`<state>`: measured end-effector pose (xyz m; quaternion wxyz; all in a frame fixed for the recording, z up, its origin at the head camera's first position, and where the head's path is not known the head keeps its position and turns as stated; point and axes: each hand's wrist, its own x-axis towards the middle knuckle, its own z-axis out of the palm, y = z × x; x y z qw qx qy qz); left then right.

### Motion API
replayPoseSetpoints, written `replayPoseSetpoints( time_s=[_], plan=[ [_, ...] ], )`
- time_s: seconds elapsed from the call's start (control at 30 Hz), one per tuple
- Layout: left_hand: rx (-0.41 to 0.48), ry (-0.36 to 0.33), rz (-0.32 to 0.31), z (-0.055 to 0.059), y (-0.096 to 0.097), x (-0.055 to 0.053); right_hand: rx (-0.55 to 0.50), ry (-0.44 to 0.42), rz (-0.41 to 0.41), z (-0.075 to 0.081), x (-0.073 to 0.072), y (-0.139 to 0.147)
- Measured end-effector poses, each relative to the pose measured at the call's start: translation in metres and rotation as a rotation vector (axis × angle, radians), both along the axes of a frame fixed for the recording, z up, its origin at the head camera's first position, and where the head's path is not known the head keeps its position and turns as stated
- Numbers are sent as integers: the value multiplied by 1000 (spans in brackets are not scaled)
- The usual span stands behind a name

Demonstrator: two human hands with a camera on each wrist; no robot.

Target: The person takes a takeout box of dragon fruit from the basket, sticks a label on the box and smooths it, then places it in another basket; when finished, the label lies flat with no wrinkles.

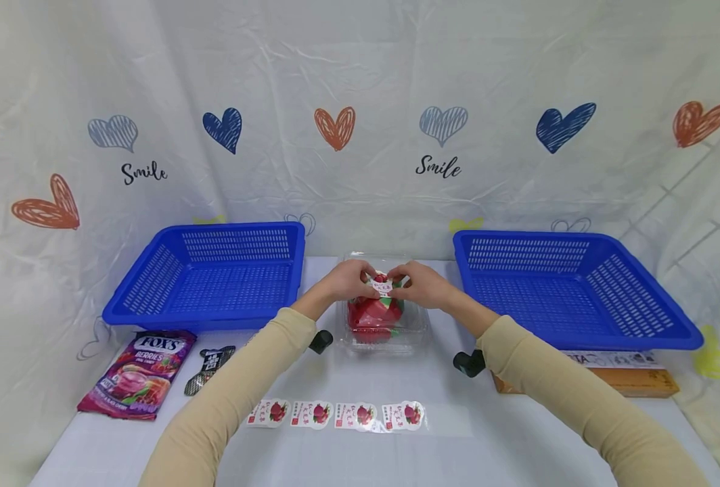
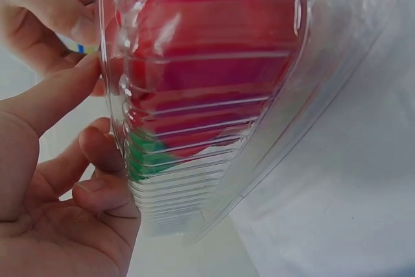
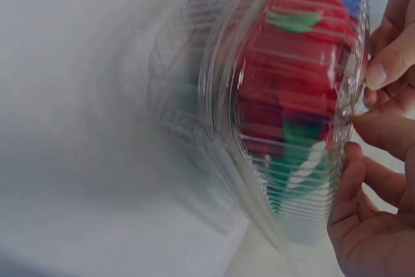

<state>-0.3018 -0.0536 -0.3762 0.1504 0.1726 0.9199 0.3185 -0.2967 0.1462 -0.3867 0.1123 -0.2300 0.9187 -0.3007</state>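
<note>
Pinching a sticker (image 1: 382, 287) by its left edge with left hand (image 1: 349, 280) and by its right edge with right hand (image 1: 423, 285), at the top of a clear box (image 1: 417, 335) in the centre of the frame; hard to tell if stuck down. Showing red and green contents (image 1: 374, 315) through the plastic. Flanked by left basket (image 1: 232, 287) and right basket (image 1: 536, 297). Also in view: row of stickers (image 1: 311, 414) at lower centre, candy bag (image 1: 135, 379) at lower left.

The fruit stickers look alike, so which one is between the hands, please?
The sticker over the clear container; the other four stickers lie in a row on the table.
</note>
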Motion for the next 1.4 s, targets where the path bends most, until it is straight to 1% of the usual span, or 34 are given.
replayPoseSetpoints(
  time_s=[0.17, 0.27, 0.33, 0.43, 0.53, 0.63, 0.73, 0.8, 0.9, 0.97, 1.1, 1.13, 1.2, 1.3, 1.4],
  plan=[
    [17, -11, 18, -3, 0, -1, 14, 69, 2, 0, 7, 1],
    [19, 11, 15, -3, 0, 0, 7, 102, -10, 1, 10, 1],
    [15, 56, 2, -5, -1, 2, 4, 127, -26, 0, 11, 2],
    [32, 148, -18, -9, -3, 6, -11, 160, -62, -3, 15, 5],
    [49, 246, -12, -13, -7, 13, -44, 165, -117, -7, 19, 9],
    [63, 310, 25, -17, -14, 20, -82, 162, -156, -11, 23, 14],
    [71, 348, 66, -23, -21, 25, -107, 125, -187, -16, 26, 19],
    [96, 349, 95, -27, -25, 27, -117, 78, -202, -19, 27, 22],
    [149, 324, 149, -34, -30, 29, -124, 4, -211, -24, 28, 27],
    [196, 272, 189, -38, -32, 31, -126, -24, -201, -27, 28, 30],
    [270, 134, 248, -48, -34, 33, -146, -78, -168, -33, 31, 35],
    [280, 104, 253, -50, -35, 34, -150, -97, -160, -34, 31, 36],
    [301, 62, 242, -54, -35, 36, -157, -139, -154, -37, 33, 37],
    [325, 35, 206, -58, -36, 40, -158, -192, -156, -41, 34, 38],
    [349, 33, 181, -62, -36, 43, -162, -205, -152, -44, 36, 38]
  ],
)
